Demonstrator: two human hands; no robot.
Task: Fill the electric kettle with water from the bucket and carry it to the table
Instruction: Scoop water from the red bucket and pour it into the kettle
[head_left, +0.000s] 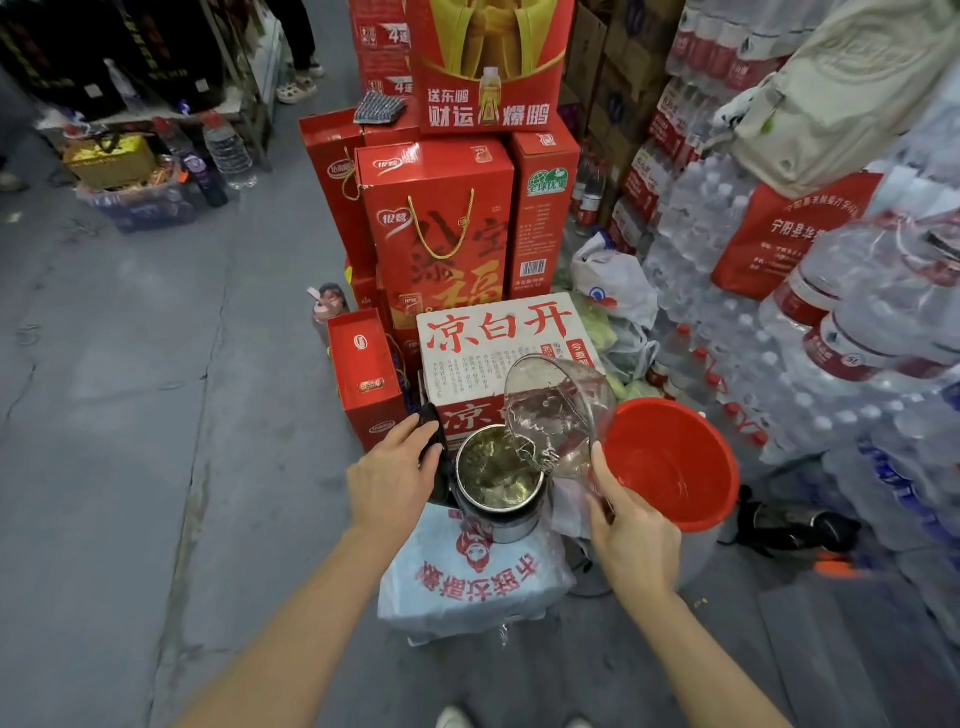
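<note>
The steel electric kettle (501, 512) stands on a white printed bag, its black lid (432, 434) flipped open and water visible inside. My left hand (390, 480) grips the kettle's black handle on the left side. My right hand (631, 538) holds a clear plastic scoop (553, 410), tilted so water runs from it into the kettle's mouth. The red bucket (675, 462) sits just right of the kettle, with a little water at its bottom.
A white carton with red characters (498, 343) and stacked red gift boxes (441, 228) stand right behind the kettle. Shrink-wrapped water bottle packs (737, 249) wall in the right side. Bare grey concrete floor (130, 415) stretches to the left. A person's feet (298, 85) are far back.
</note>
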